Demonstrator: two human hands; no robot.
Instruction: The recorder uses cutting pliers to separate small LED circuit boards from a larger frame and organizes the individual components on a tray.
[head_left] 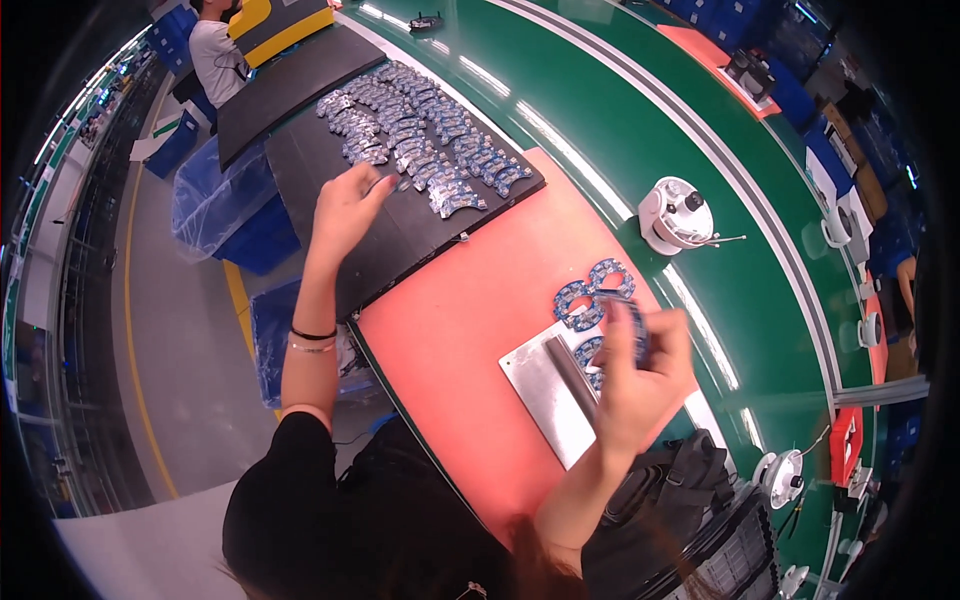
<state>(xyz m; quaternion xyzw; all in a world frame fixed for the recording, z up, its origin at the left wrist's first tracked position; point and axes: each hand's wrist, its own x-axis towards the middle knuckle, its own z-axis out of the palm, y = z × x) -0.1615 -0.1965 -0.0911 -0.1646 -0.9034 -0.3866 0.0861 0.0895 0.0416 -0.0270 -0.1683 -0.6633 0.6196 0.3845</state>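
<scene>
My left hand (349, 212) is over the black board (300, 165) at the near end of rows of blue curved circuit boards (398, 128). Its fingers are closed together, and a small blurred bit shows at their tips that I cannot make out. My right hand (645, 375) holds up a blue circuit board (638, 322) between thumb and fingers. Behind it, ring-shaped blue circuit boards (574, 305) lie on the orange mat (450, 330). Below it, a metal plate with a raised bar (545, 395) lies on the mat, with more blue boards partly hidden at its far edge.
A green conveyor (600, 120) runs along the far side, carrying a white round device (676, 215) with a wire. Blue bins (245, 225) lined with plastic stand left of the bench. A black bag (670, 490) lies at lower right. Another person (218, 55) is at upper left beside a yellow machine (280, 28).
</scene>
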